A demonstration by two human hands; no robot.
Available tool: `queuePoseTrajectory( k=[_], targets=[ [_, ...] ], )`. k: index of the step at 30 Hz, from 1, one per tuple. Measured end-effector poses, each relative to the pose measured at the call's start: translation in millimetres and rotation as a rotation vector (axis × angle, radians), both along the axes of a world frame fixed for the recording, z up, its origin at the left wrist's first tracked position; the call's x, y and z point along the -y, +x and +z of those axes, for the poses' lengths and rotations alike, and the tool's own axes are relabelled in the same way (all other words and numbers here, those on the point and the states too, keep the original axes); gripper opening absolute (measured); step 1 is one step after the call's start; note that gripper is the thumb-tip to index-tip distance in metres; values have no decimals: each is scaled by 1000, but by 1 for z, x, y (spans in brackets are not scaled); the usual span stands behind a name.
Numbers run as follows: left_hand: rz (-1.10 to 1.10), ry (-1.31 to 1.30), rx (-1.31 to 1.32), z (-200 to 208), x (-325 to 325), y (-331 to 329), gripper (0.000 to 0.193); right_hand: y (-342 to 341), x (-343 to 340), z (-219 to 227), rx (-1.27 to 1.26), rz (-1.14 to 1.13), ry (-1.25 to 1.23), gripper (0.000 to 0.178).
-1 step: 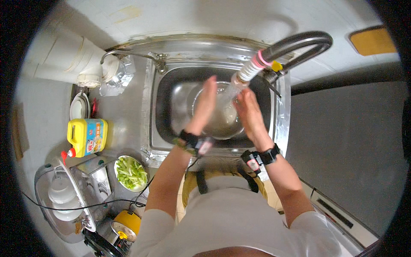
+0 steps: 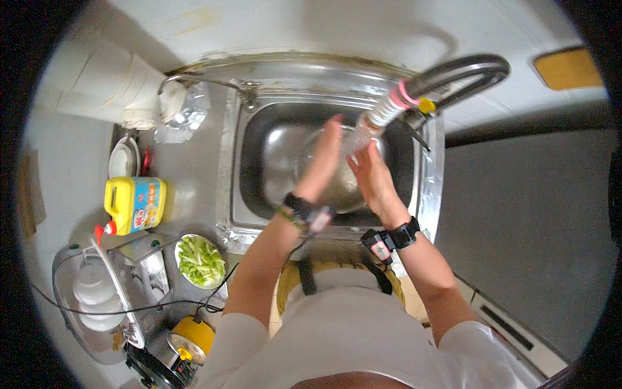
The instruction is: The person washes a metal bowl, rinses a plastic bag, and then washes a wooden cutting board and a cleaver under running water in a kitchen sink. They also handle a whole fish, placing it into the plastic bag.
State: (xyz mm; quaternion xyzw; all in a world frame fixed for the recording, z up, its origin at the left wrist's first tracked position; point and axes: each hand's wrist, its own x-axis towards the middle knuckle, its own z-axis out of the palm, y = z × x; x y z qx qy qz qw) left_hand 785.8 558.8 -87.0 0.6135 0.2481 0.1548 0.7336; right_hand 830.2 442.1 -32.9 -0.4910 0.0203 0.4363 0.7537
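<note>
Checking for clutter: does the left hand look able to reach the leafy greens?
Probably yes: the left hand looks empty, though blurred, and nothing covers the greens near the sink.

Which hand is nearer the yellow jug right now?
Left. The left hand is over the sink, to the right of the yellow jug; the right hand is also over the sink, farther right from the jug.

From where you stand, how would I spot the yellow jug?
Left of the steel sink runs a counter. There, between white dishes and a plate of greens, is the yellow jug. Its blue label and red cap set it apart.
</note>
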Motion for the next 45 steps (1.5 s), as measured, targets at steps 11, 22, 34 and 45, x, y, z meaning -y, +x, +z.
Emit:
queuePoseTrajectory(
  k=[11,22,34,45],
  targets=[
    [57,-144,-83,-30,29,4,68,-19,-26,-15,-228,162,-158,61],
    [-115,432,-20,-12,39,-8,47,1,-24,-56,-396,76,66,45],
    [204,-313,-160,4,37,6,22,-4,-28,-82,1105,138,-519,28],
    [197,-123,81,-4,14,7,34,28,-34,-20,-162,122,-146,19]
  ],
)
